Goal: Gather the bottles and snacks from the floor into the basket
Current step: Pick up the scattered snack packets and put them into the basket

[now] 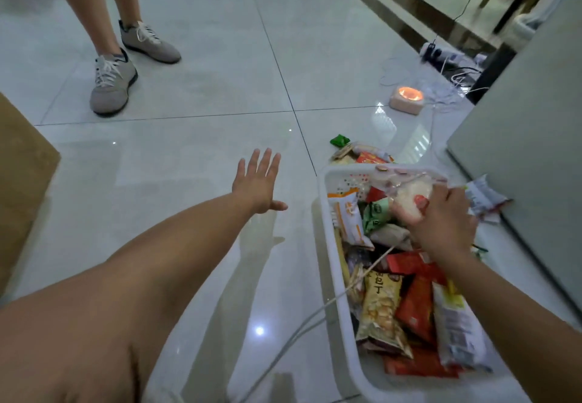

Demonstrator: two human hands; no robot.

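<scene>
A white plastic basket [327, 213] stands on the tiled floor at the lower right, filled with several snack packets in red, yellow, green and white. My right hand [441, 223] hovers over the basket's far end, shut on a clear snack packet [409, 196] with pale contents. My left hand [258, 182] is stretched out over bare floor left of the basket, fingers spread, holding nothing. Beyond the basket's far rim lie more snacks on the floor [362, 153], among them a small green packet [339, 140]. Another wrapper [483, 198] lies to the right of the basket.
Another person's legs in grey sneakers [113, 81] stand at the upper left. A brown cardboard box [22, 182] sits at the left edge. A grey panel [529, 134] rises at the right. A glowing pink device [407, 98] and tangled cables [447, 68] lie beyond. A white cord [315, 314] crosses the basket.
</scene>
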